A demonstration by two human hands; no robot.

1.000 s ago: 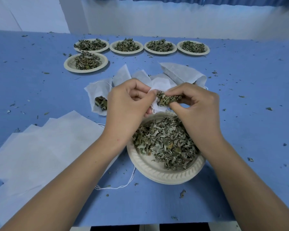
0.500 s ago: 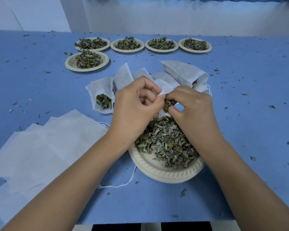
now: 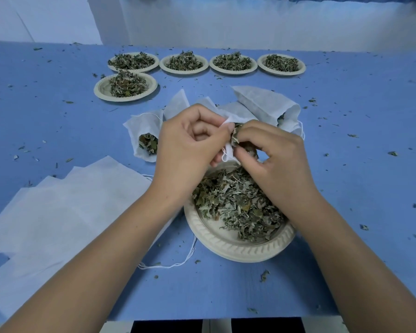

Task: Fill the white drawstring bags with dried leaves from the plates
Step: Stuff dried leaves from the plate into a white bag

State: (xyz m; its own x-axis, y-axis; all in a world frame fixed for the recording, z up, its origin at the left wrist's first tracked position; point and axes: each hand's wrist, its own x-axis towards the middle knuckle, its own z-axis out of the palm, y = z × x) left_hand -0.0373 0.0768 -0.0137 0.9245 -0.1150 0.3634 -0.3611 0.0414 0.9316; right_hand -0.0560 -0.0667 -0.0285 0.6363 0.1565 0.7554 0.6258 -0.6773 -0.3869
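My left hand (image 3: 187,145) pinches the mouth of a white drawstring bag (image 3: 228,150) just above the near plate (image 3: 238,248). My right hand (image 3: 274,159) holds a pinch of dried leaves (image 3: 235,137) at that bag's mouth. The near plate carries a heap of dried leaves (image 3: 235,203). Filled white bags lie behind the hands: one on the left (image 3: 144,138) with leaves showing at its mouth, another on the right (image 3: 267,104).
Five more plates of dried leaves stand at the back, such as a plate (image 3: 126,87) on the left and a row behind it (image 3: 233,64). A stack of flat white bags (image 3: 58,212) lies at the near left. Leaf crumbs dot the blue table (image 3: 370,140). The table's front edge is close.
My right hand has pushed the pinch of leaves further into the bag's mouth, and both hands have shifted slightly. The bag stays in my left hand.
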